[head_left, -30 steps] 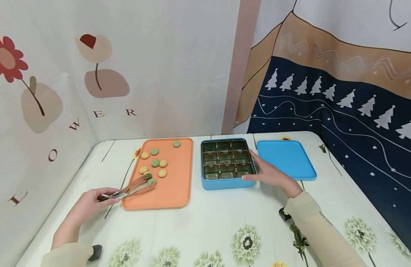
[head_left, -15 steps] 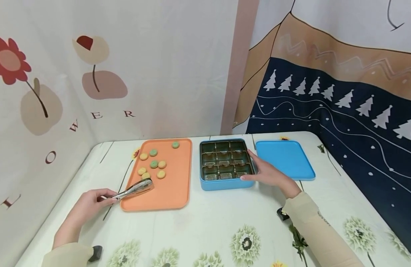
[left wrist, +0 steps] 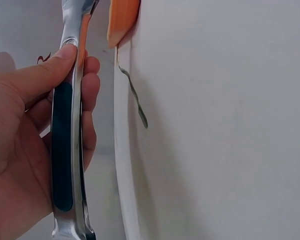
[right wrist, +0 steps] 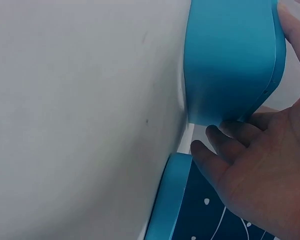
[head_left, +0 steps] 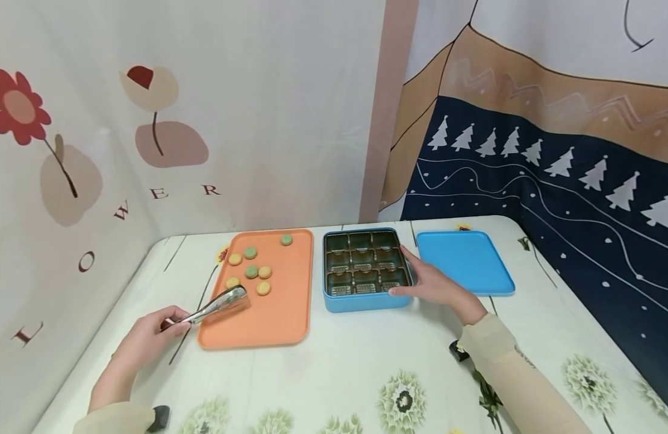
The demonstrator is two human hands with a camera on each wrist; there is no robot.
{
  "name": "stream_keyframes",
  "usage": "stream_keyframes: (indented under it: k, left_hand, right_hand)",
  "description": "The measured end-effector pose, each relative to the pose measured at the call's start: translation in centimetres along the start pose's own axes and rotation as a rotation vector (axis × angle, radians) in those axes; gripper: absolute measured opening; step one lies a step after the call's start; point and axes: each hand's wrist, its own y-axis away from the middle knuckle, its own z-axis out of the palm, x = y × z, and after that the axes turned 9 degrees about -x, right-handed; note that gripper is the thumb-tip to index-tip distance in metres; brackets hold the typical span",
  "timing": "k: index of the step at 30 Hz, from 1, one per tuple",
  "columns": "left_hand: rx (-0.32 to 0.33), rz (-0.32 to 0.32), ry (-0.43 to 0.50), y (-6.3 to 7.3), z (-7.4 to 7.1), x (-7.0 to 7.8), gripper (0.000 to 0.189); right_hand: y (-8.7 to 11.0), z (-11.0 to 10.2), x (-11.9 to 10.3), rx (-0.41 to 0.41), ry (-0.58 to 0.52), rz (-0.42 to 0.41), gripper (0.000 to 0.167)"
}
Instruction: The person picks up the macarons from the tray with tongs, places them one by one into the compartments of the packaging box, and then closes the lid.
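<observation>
In the head view, my left hand (head_left: pixel 152 334) grips metal tongs (head_left: pixel 217 304) by their dark-inlaid handle, thumb on one arm and fingers behind the other. The tongs' head lies over the left part of the orange tray (head_left: pixel 279 319); whatever is between or behind its ends is hidden. Several small yellow cookies (head_left: pixel 263 289) and green cookies (head_left: pixel 251 272) lie on the tray. My right hand (head_left: pixel 433 283) holds the right side of a blue box (head_left: pixel 366 303), thumb at the front and fingers along the side. A dark plastic insert (head_left: pixel 362 259) with several vacant compartments fills the box.
A blue lid (head_left: pixel 464 262) lies flat to the right of the box, behind the right forearm. The table (head_left: pixel 334 361) has a white flowered cloth. Printed curtains (head_left: pixel 290 120) hang behind and at both sides.
The tongs have turned from spread prongs to a side-on, narrower look and risen slightly. They now cover the near green cookie and a yellow one. The right hand keeps its place on the box.
</observation>
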Motion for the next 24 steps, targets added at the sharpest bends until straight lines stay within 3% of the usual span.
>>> stream_keyframes:
  k: [24]
  left_hand:
    - [0.093,0.054,-0.010,0.0,0.0,2.1,0.013]
  right_hand:
    - [0.1,0.0,0.1,-0.011,-0.002,0.009,0.113]
